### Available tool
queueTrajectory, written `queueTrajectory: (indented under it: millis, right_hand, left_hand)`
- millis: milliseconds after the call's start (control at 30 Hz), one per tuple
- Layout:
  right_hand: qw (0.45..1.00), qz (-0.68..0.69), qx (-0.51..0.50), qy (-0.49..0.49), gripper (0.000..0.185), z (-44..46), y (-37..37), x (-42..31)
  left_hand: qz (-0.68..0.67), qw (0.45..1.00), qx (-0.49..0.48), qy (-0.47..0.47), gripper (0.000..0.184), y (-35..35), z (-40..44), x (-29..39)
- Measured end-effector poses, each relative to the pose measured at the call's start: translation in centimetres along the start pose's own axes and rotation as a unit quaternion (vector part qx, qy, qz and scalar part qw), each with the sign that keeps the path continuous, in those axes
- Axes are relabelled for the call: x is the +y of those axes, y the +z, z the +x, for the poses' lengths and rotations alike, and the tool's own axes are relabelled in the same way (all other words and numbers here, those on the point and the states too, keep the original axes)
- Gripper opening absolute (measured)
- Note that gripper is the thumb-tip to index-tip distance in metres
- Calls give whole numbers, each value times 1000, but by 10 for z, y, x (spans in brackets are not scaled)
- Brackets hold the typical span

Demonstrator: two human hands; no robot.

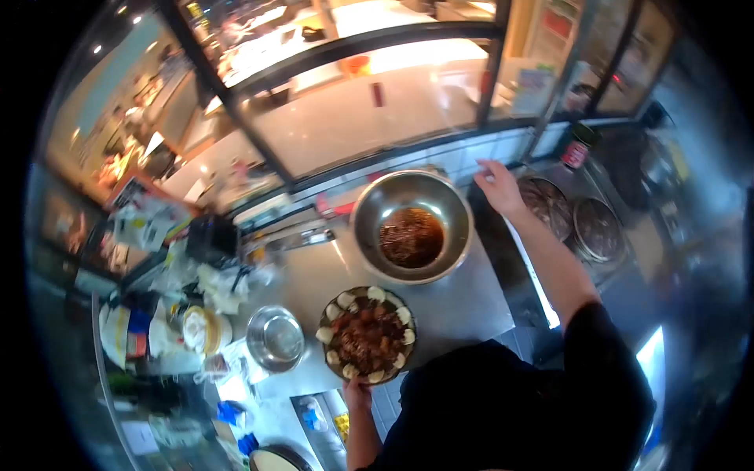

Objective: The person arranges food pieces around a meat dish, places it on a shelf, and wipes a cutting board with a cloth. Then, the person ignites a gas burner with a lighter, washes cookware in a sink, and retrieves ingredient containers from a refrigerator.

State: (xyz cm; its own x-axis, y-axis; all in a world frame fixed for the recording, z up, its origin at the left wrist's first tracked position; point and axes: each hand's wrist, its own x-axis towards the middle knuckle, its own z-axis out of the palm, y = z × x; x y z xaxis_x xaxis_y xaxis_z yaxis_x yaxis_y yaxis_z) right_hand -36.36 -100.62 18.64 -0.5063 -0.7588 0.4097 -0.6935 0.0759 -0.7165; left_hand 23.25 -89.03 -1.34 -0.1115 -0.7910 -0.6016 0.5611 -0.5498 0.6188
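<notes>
My left hand (pixel 357 393) grips the near rim of a round dark plate (pixel 325 355), which is at the front edge of the steel worktop. Brown, glossy chunks of food (pixel 369 337) fill the middle of the plate, with several pale white pieces (pixel 376 293) ringed around them. Beyond the plate stands a large steel mixing bowl (pixel 457 253) with dark reddish-brown sauce or food (pixel 411 238) in its bottom. My right hand (pixel 499 191) is stretched out past the bowl's right side, fingers apart, holding nothing that I can see.
A smaller steel bowl (pixel 275 339) sits left of the plate. Plastic bags (pixel 220 286) and a white-topped tub (pixel 206 330) crowd the left end. To the right are two round pots (pixel 597 228) and a dark jar with a red label (pixel 576 155). Framed glass panes (pixel 369 118) rise behind the worktop.
</notes>
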Motion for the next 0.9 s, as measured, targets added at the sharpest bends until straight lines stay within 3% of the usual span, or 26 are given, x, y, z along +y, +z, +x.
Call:
queueTrajectory:
  millis: [133, 200, 267, 400, 500, 533, 600, 733, 767, 867, 900]
  right_hand:
    - [994, -52, 94, -6, 42, 94, -19, 49]
    - [995, -48, 55, 73, 42, 138, -37, 43]
    - [985, -108, 135, 9, 43, 181, -27, 68]
    - [980, -14, 195, -39, 44, 241, -11, 104]
    - [987, 25, 152, -41, 44, 256, -10, 89]
    - [988, 42, 146, -38, 45, 262, -7, 98]
    - [988, 74, 131, -32, 45, 262, -10, 94]
    - [980, 144, 137, -10, 45, 269, 0, 112]
    - [970, 219, 110, 5, 47, 268, 2, 106]
    - [994, 69, 88, -11, 49, 251, 8, 63]
    - [991, 114, 53, -37, 52, 251, 16, 59]
  left_hand:
    - [-26, 999, 21, 14, 68, 19, -40, -21]
    - [-46, 998, 45, 21, 72, 28, -64, -28]
    - [-75, 993, 82, 29, 75, 33, -78, -35]
    - [-135, 982, 64, 116, 76, 30, -107, -48]
    - [-78, 982, 101, 141, 74, 85, -143, -20]
    - [-94, 982, 114, 121, 73, 66, -144, -20]
    - [-85, 973, 147, 155, 72, 118, -156, 4]
    - [-54, 974, 121, 184, 71, 159, -160, 29]
    - [-54, 977, 109, 173, 72, 165, -158, 34]
    - [-59, 985, 77, 142, 76, 195, -141, 43]
    - [-44, 989, 65, 129, 77, 213, -134, 47]
